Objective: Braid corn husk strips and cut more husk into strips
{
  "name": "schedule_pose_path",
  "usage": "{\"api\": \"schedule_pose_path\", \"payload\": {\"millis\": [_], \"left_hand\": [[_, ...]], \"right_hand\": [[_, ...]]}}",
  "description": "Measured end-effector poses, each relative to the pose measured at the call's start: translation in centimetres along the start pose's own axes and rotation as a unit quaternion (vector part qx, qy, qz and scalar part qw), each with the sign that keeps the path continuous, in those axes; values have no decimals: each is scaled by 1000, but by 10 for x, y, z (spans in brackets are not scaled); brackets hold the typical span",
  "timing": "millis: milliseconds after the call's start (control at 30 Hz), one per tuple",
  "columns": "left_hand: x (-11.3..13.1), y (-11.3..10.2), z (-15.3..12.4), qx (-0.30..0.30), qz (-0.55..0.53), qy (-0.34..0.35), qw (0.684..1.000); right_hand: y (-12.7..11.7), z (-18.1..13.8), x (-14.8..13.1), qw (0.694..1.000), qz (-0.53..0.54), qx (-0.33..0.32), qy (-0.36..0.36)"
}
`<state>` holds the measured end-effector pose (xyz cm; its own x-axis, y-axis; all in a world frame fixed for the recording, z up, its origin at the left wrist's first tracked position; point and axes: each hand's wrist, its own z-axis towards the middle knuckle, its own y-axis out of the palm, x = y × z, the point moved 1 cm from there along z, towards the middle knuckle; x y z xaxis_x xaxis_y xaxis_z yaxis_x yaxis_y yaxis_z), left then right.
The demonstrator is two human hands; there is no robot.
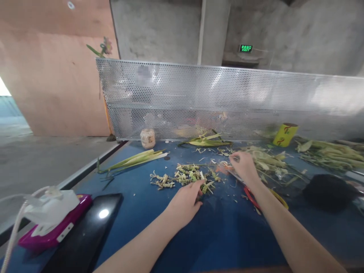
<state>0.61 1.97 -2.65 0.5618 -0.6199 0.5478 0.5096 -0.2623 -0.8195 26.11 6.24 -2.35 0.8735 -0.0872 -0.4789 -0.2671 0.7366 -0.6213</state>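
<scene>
My left hand (186, 203) rests on the blue table (222, 227) with its fingers curled against a cluster of small woven green leaf figures (190, 176). Whether they grip one is hidden. My right hand (244, 165) reaches farther out, its fingers bent down over a small orange-and-green piece (223, 167) beside a pile of pale leaf strips (264, 159). What it holds I cannot make out. Red-handled scissors (251, 197) lie under my right forearm.
Long green leaves (136, 159) lie at the left, more leaves (207, 141) by the perforated metal screen (227, 98). A small jar (148, 138), a yellow cup (285, 134), a black tablet (91, 227), a pink device with white cloth (54, 222) and a dark object (327, 191) stand around.
</scene>
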Motion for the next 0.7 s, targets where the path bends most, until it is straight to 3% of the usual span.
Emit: {"api": "schedule_pose_path", "payload": {"millis": [133, 333, 700], "left_hand": [[-2, -1, -2, 0, 8, 22, 1000], [-1, -1, -4, 3, 37, 37, 999], [5, -2, -4, 44, 239, 102, 965]], "right_hand": [[14, -7, -10, 997, -23, -57, -36], [18, -16, -21, 995, -38, -81, -52], [28, -22, -77, 974, -58, -189, -110]]}}
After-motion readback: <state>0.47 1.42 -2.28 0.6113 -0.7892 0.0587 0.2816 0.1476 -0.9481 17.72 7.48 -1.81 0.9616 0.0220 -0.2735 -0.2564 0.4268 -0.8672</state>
